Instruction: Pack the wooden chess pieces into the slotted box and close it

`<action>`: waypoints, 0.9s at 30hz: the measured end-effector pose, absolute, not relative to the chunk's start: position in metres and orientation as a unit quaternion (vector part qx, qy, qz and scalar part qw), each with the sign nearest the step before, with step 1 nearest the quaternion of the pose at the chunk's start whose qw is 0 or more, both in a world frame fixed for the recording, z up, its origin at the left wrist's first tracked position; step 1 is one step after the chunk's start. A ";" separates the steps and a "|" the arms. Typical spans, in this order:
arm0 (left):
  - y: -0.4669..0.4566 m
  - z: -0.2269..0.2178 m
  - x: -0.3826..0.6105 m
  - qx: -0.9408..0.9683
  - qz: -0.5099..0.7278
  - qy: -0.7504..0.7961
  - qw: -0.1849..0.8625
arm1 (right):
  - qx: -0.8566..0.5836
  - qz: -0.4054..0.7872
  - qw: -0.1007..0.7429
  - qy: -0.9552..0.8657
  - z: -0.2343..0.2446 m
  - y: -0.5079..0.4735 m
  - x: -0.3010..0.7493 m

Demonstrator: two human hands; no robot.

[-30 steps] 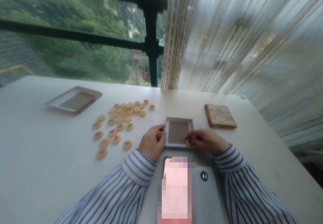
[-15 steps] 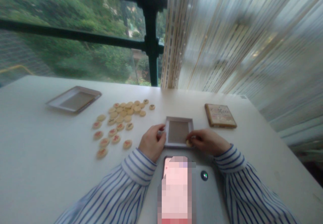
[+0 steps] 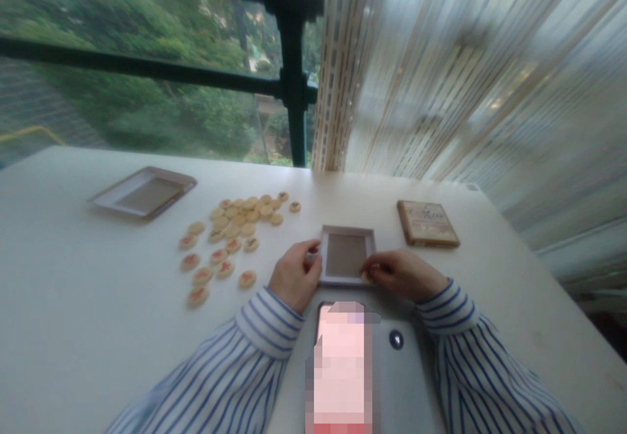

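Note:
In front of me lies a shallow rectangular box tray (image 3: 347, 229), its grey-brown bottom showing. My left hand (image 3: 296, 276) grips its left wall between thumb and fingers. At the near right corner, my right hand (image 3: 405, 275) pinches a round wooden Chinese chess piece (image 3: 366, 277), mostly covered by the fingertips. Left of the tray, many similar pieces (image 3: 233, 230) are scattered on the white table, bunched at the back and looser toward me. Some bear red or black characters; others show plain faces.
A second shallow tray (image 3: 159, 194) stands at the back left. A flat box with printed lettering (image 3: 430, 224) lies at the right. Near me are a blurred-out phone (image 3: 340, 362) and a pale device (image 3: 406, 382) with a round dark spot. Window and curtain border the table.
Both hands, the tray and the pieces look the same as before. Only the glow on the pale device's round spot has turned from green to whitish.

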State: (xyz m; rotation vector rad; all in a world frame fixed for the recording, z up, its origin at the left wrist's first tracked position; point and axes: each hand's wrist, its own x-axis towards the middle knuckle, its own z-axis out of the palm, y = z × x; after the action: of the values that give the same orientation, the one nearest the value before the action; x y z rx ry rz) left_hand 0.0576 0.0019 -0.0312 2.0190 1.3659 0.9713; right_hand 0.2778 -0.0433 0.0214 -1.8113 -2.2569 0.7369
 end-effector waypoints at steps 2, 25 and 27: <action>0.002 -0.031 0.058 0.744 0.359 0.503 0.255 | -0.602 0.248 0.079 -0.755 0.021 -0.043 0.278; 0.002 -0.031 0.058 0.748 0.362 0.499 0.247 | -0.602 0.238 0.078 -0.758 0.022 -0.044 0.278; 0.002 -0.031 0.058 0.748 0.362 0.498 0.247 | -0.600 0.240 0.078 -0.760 0.022 -0.044 0.278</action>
State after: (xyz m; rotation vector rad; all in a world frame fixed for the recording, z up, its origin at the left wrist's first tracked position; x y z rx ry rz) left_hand 0.0579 0.0022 -0.0308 2.0410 1.3581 0.9872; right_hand 0.2780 -0.0439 0.0217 -1.7958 -2.2757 0.7174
